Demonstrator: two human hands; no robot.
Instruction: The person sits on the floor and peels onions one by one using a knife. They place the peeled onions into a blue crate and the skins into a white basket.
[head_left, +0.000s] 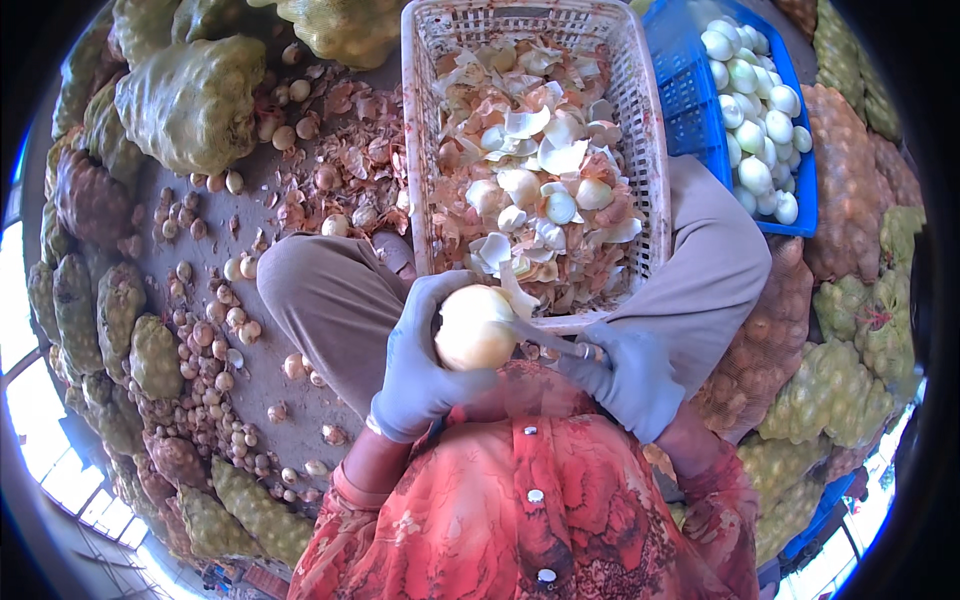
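Note:
In my gloved left hand (424, 375) I hold a large pale onion (475, 328) near the front rim of the crate. A knife (551, 340) is gripped in my gloved right hand (634, 379), its blade against the onion's right side. A strip of peel (516, 291) stands off the onion beside the blade. Between my knees is a white plastic crate (656, 187), heaped with onion skins (544, 139) and a few whitish onion pieces.
To the upper right, a blue plastic crate (806, 184) holds peeled white onions (757, 139). Unpeeled onions (202, 334) and loose skins (352, 142) litter the floor on the left. Filled mesh sacks (187, 105) surround me, including a reddish sack (772, 337) by my right knee.

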